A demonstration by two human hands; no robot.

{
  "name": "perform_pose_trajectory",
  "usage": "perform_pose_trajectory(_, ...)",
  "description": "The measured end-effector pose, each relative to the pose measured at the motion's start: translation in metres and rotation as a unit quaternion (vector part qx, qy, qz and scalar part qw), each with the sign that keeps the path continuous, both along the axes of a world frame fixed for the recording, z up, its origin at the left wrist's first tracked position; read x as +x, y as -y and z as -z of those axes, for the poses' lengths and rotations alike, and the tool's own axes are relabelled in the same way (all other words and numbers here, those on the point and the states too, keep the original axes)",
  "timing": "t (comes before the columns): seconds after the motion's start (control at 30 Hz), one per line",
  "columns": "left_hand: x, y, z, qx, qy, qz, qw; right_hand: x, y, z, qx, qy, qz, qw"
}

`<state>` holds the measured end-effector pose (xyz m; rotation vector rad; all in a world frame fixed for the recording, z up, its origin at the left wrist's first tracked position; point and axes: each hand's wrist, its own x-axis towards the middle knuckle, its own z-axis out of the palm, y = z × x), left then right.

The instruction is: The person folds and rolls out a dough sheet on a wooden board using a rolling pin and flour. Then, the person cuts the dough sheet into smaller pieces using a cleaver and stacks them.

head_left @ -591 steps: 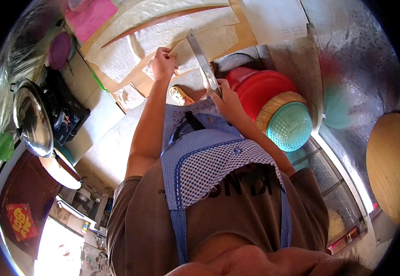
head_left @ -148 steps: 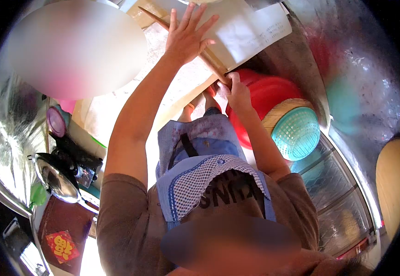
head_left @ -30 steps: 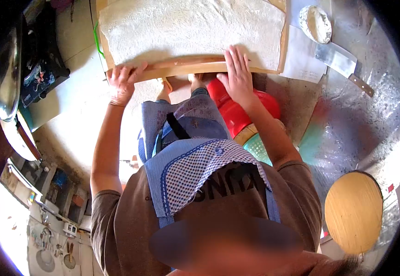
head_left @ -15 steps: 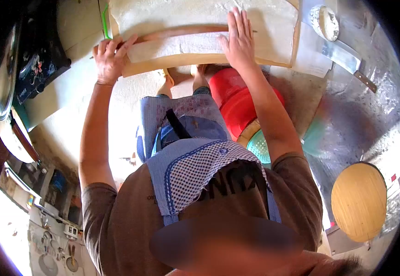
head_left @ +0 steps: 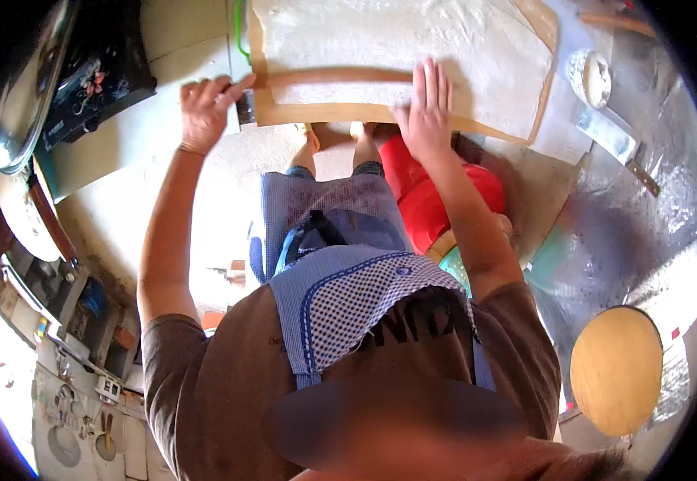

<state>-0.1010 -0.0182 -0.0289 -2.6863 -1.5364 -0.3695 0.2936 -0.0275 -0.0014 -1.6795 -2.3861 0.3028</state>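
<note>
A wide sheet of pale dough (head_left: 413,40) is spread over a brown board (head_left: 316,112) in front of me. Across its near part lies a long wooden rolling pin (head_left: 332,78). At the pin's left end, just past the board's edge, my left hand (head_left: 204,112) has its fingers bent over it; the end itself is hidden. My right hand (head_left: 427,112) rests flat near the other end, fingers stretched forward over the pin and dough, and it covers that end.
To the right are a floury bowl (head_left: 589,78) and a cleaver (head_left: 609,132). Red plastic tubs (head_left: 445,204) stand below the board, near my right forearm. A round wooden board (head_left: 617,370) lies at lower right. A black appliance (head_left: 96,72) is at left.
The view has shifted, so the board appears further right and lower. My left hand now lies further outside the board's left edge. My right hand has drawn back toward me across the pin.
</note>
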Motion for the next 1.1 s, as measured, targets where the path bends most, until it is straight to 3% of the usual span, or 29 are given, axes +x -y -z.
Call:
perform_pose_trajectory(0.13,-0.006,0.029,-0.003,-0.04,0.013,-0.019,0.999,-0.006,0.033,-0.02,-0.076,-0.003,-0.03,0.997)
perform_pose_trajectory(0.27,-0.034,-0.022,0.005,0.041,0.019,-0.008,0.999,-0.036,-0.051,-0.008,0.033,-0.033,-0.013,0.999)
perform_pose_trajectory(0.3,-0.036,-0.026,0.003,0.009,0.004,-0.006,1.0,-0.041,-0.054,0.004,0.018,0.006,-0.011,1.0)
perform_pose_trajectory(0.47,-0.033,0.033,0.004,-0.007,-0.001,-0.031,1.0,-0.043,0.04,-0.011,-0.079,0.007,-0.035,0.996)
perform_pose_trajectory(0.53,-0.032,0.031,-0.003,-0.039,0.034,-0.042,0.998,-0.049,0.032,-0.022,-0.111,0.003,-0.051,0.993)
perform_pose_trajectory(0.57,-0.041,0.021,0.02,0.026,0.056,-0.024,0.998,-0.051,0.012,-0.016,-0.08,-0.054,-0.062,0.993)
perform_pose_trajectory(0.67,-0.048,-0.043,0.003,0.071,0.024,-0.043,0.996,-0.07,-0.075,-0.006,0.037,-0.021,-0.027,0.999)
perform_pose_trajectory(0.73,-0.045,-0.049,0.003,0.035,0.048,-0.038,0.998,-0.077,-0.069,-0.003,0.013,0.005,-0.01,1.0)
perform_pose_trajectory(0.8,-0.041,-0.031,0.008,0.023,-0.001,-0.056,0.998,-0.075,-0.044,-0.002,-0.014,0.045,-0.014,0.999)
perform_pose_trajectory(0.87,-0.038,0.001,0.0,-0.008,-0.009,-0.09,0.996,-0.068,0.003,-0.01,-0.067,0.012,-0.042,0.997)
perform_pose_trajectory(0.97,-0.035,0.008,-0.012,-0.07,0.023,-0.106,0.992,-0.067,0.004,-0.018,-0.105,-0.018,-0.054,0.993)
perform_pose_trajectory(1.0,-0.039,-0.007,-0.011,-0.063,0.022,-0.107,0.992,-0.072,-0.016,-0.016,-0.074,-0.037,-0.061,0.995)
perform_pose_trajectory(1.07,-0.046,-0.047,-0.004,0.055,0.037,-0.072,0.995,-0.086,-0.072,-0.016,0.011,0.0,-0.053,0.999)
perform_pose_trajectory(1.1,-0.045,-0.068,-0.016,0.039,0.02,-0.066,0.997,-0.088,-0.094,-0.006,0.024,0.018,-0.034,0.999)
